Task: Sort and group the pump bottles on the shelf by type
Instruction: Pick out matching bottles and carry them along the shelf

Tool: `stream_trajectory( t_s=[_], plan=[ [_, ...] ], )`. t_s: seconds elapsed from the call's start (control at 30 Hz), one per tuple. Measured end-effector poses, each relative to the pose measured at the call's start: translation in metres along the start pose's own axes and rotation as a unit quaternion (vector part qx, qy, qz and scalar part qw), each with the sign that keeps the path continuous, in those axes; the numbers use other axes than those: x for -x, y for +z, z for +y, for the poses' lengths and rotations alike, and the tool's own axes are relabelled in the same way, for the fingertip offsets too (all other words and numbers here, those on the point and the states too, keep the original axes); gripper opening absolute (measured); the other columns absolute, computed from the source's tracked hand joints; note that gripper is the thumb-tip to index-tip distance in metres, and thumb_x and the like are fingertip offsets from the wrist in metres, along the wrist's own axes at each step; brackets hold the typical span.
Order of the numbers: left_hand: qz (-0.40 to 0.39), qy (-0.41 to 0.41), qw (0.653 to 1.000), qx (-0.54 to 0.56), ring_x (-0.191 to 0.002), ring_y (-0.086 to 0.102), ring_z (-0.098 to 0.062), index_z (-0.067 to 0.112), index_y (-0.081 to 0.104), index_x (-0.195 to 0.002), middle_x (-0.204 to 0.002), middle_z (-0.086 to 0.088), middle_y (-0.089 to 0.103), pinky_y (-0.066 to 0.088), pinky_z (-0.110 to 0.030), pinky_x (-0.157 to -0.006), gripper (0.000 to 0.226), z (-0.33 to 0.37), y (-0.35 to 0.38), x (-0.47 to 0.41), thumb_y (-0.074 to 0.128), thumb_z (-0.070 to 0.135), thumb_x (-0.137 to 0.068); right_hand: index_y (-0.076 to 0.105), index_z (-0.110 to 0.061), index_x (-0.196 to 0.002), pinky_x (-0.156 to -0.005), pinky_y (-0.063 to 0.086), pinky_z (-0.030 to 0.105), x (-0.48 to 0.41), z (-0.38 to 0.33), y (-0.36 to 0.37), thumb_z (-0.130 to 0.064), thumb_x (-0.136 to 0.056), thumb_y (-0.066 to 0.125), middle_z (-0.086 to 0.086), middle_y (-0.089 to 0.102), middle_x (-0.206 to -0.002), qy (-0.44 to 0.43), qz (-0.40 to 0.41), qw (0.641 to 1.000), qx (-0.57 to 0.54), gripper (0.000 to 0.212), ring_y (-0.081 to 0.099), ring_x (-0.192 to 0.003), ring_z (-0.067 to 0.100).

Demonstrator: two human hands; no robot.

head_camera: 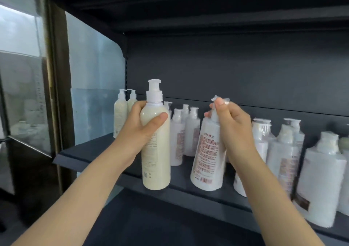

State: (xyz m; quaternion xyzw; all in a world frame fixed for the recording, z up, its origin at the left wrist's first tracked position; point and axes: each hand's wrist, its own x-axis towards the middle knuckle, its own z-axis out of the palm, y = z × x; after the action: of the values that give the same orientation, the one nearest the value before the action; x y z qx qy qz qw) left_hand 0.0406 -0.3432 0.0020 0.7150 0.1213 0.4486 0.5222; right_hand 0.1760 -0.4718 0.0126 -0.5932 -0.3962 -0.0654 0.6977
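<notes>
Two pump bottles in my hands at the shelf front: one upright, one leaning.

My left hand [143, 121] has its fingers [160, 117] curled round the upper body of a cream bottle [155, 151], long axis vertical and pump on top, at the front edge of the dark shelf [90, 151]. My right hand [232, 130] pinches the wrapped pump and neck of a white bottle [207, 159], which leans with its top to the right and its printed label facing me; I cannot tell whether its base touches the shelf. Two more cream bottles [120, 113] stand upright at the back left.
</notes>
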Motion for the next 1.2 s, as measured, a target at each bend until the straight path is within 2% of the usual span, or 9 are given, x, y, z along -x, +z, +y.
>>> stream_trajectory(
  t_s=[0.13, 0.23, 0.5, 0.67, 0.77, 0.83, 0.9, 1.0, 1.2],
  plan=[
    [0.004, 0.002, 1.000, 0.003, -0.083, 0.060, -0.001, 0.042, 0.043, -0.094, -0.094, 0.014, 0.060, 0.044, -0.020, -0.064, 0.022, -0.019, -0.019, -0.040, 0.060, 0.033, -0.084, 0.047, 0.006, -0.082, -0.062, 0.039, 0.030, -0.025, 0.023, 0.038, -0.046, -0.091, 0.049, 0.016, 0.049, -0.071, -0.009, 0.017, 0.999, 0.032, 0.053, 0.043, -0.065, 0.013],
    [0.005, 0.003, 1.000, 0.013, -0.084, 0.061, -0.003, 0.042, 0.044, -0.098, -0.095, 0.014, 0.061, 0.045, -0.024, -0.062, 0.022, -0.033, -0.034, -0.061, 0.060, 0.034, -0.084, 0.032, -0.013, -0.063, -0.048, 0.029, 0.013, -0.032, 0.039, 0.058, -0.040, -0.092, 0.050, -0.003, 0.030, -0.060, -0.025, 0.037, 0.995, 0.085, 0.044, 0.029, -0.049, 0.003],
    [-0.040, 0.011, 0.998, 0.046, -0.082, 0.063, 0.001, 0.039, 0.047, -0.099, -0.094, 0.014, 0.064, 0.047, -0.021, -0.068, 0.021, -0.062, -0.070, -0.101, 0.061, 0.033, -0.084, 0.040, -0.013, -0.070, -0.049, 0.035, 0.013, -0.031, 0.079, 0.088, -0.047, -0.092, 0.044, 0.001, 0.045, -0.063, 0.020, 0.069, 0.973, 0.221, 0.041, 0.038, -0.055, 0.011],
    [-0.090, 0.016, 0.994, 0.058, -0.072, 0.063, 0.007, 0.040, 0.047, -0.096, -0.083, 0.020, 0.063, 0.046, -0.020, -0.064, 0.019, -0.080, -0.097, -0.128, 0.060, 0.033, -0.084, 0.036, -0.014, -0.067, -0.048, 0.030, 0.019, -0.031, 0.081, 0.097, -0.043, -0.092, 0.048, -0.003, 0.036, -0.060, 0.042, 0.123, 0.955, 0.267, 0.040, 0.035, -0.055, 0.013],
    [-0.124, 0.021, 0.990, 0.059, -0.063, 0.061, 0.014, 0.041, 0.047, -0.095, -0.084, 0.020, 0.063, 0.044, -0.016, -0.061, 0.020, -0.087, -0.113, -0.145, 0.061, 0.032, -0.084, 0.052, -0.015, -0.087, -0.063, 0.035, 0.023, -0.031, 0.075, 0.105, -0.040, -0.090, 0.053, -0.002, 0.050, -0.079, 0.022, 0.152, 0.930, 0.333, 0.026, 0.048, -0.076, 0.020],
    [-0.147, 0.021, 0.987, 0.064, -0.065, 0.061, 0.012, 0.036, 0.047, -0.104, -0.087, 0.018, 0.062, 0.044, -0.015, -0.060, 0.024, -0.093, -0.124, -0.153, 0.061, 0.031, -0.084, 0.052, -0.008, -0.121, -0.085, 0.032, 0.020, -0.029, 0.070, 0.111, -0.035, -0.090, 0.057, 0.005, 0.052, -0.114, 0.012, 0.170, 0.899, 0.404, 0.042, 0.046, -0.108, 0.023],
    [-0.167, 0.019, 0.984, 0.067, -0.070, 0.062, 0.008, 0.033, 0.046, -0.109, -0.089, 0.016, 0.063, 0.044, -0.013, -0.057, 0.029, -0.097, -0.136, -0.160, 0.061, 0.031, -0.084, 0.047, -0.003, -0.130, -0.096, 0.028, 0.022, -0.026, 0.063, 0.119, -0.028, -0.090, 0.060, 0.011, 0.046, -0.132, -0.028, 0.192, 0.856, 0.480, 0.049, 0.039, -0.123, 0.025],
    [-0.191, 0.013, 0.978, 0.079, -0.078, 0.065, 0.002, 0.038, 0.046, -0.105, -0.095, 0.014, 0.065, 0.047, -0.016, -0.059, 0.028, -0.106, -0.153, -0.170, 0.062, 0.034, -0.083, 0.054, -0.003, -0.122, -0.095, 0.031, 0.025, -0.021, 0.056, 0.135, -0.021, -0.089, 0.060, 0.013, 0.051, -0.129, -0.063, 0.191, 0.815, 0.544, 0.038, 0.043, -0.121, 0.029],
    [-0.198, -0.006, 0.975, 0.101, -0.091, 0.062, -0.007, 0.035, 0.047, -0.109, -0.099, 0.013, 0.062, 0.046, -0.023, -0.067, 0.033, -0.127, -0.174, -0.183, 0.066, 0.030, -0.082, 0.064, -0.006, -0.108, -0.080, 0.027, 0.014, -0.013, 0.062, 0.187, -0.019, -0.088, 0.061, 0.004, 0.061, -0.114, -0.048, 0.124, 0.822, 0.554, 0.024, 0.050, -0.111, 0.022]
  ],
)
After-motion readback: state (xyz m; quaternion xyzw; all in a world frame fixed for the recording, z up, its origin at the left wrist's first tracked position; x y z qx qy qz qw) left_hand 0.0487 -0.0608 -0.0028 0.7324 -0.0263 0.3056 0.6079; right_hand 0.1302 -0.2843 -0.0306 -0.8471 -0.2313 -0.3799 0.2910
